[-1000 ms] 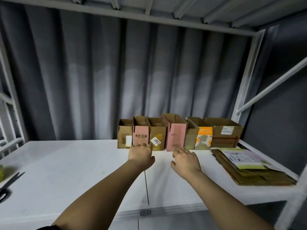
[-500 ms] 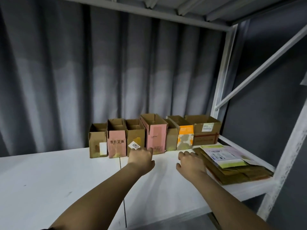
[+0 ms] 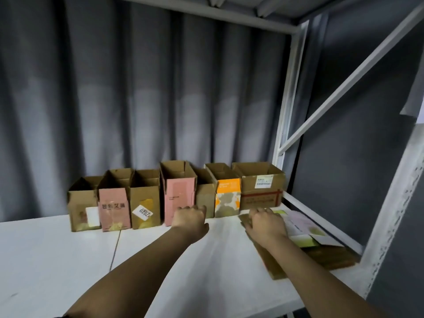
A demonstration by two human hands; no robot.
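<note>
We stand at a wide white shelf (image 3: 57, 260) with a grey curtain (image 3: 137, 111) hanging behind it at 12 o'clock. A pile of flat cardboard (image 3: 325, 260) lies at 3 o'clock, by the shelf's right edge. We think it lies flat there so the pieces are easy to take one at a time. A pale flat pack (image 3: 300, 226) rests on top of it.

A row of boxes stands along the back, from 11 o'clock to 1 o'clock, side by side and touching. All stand upright with their tops open, maybe so things can be dropped in. The big brown box (image 3: 261, 189) is at the right end. Next to it come the orange box (image 3: 228, 198), a small brown box (image 3: 204, 198), the tall pink box (image 3: 179, 193), a box with a sticker (image 3: 144, 203), a short pink box (image 3: 113, 210) and one more brown box (image 3: 80, 207). We see nothing in them, but we cannot see down to the bottoms.

Our right hand (image 3: 266, 222) rests on the far left corner of the pile, fingers loose and holding nothing. Our left hand (image 3: 189, 220) reaches to the foot of the tall pink box, fingers loosely bent, with nothing in it. We cannot tell if it touches the box.
</note>
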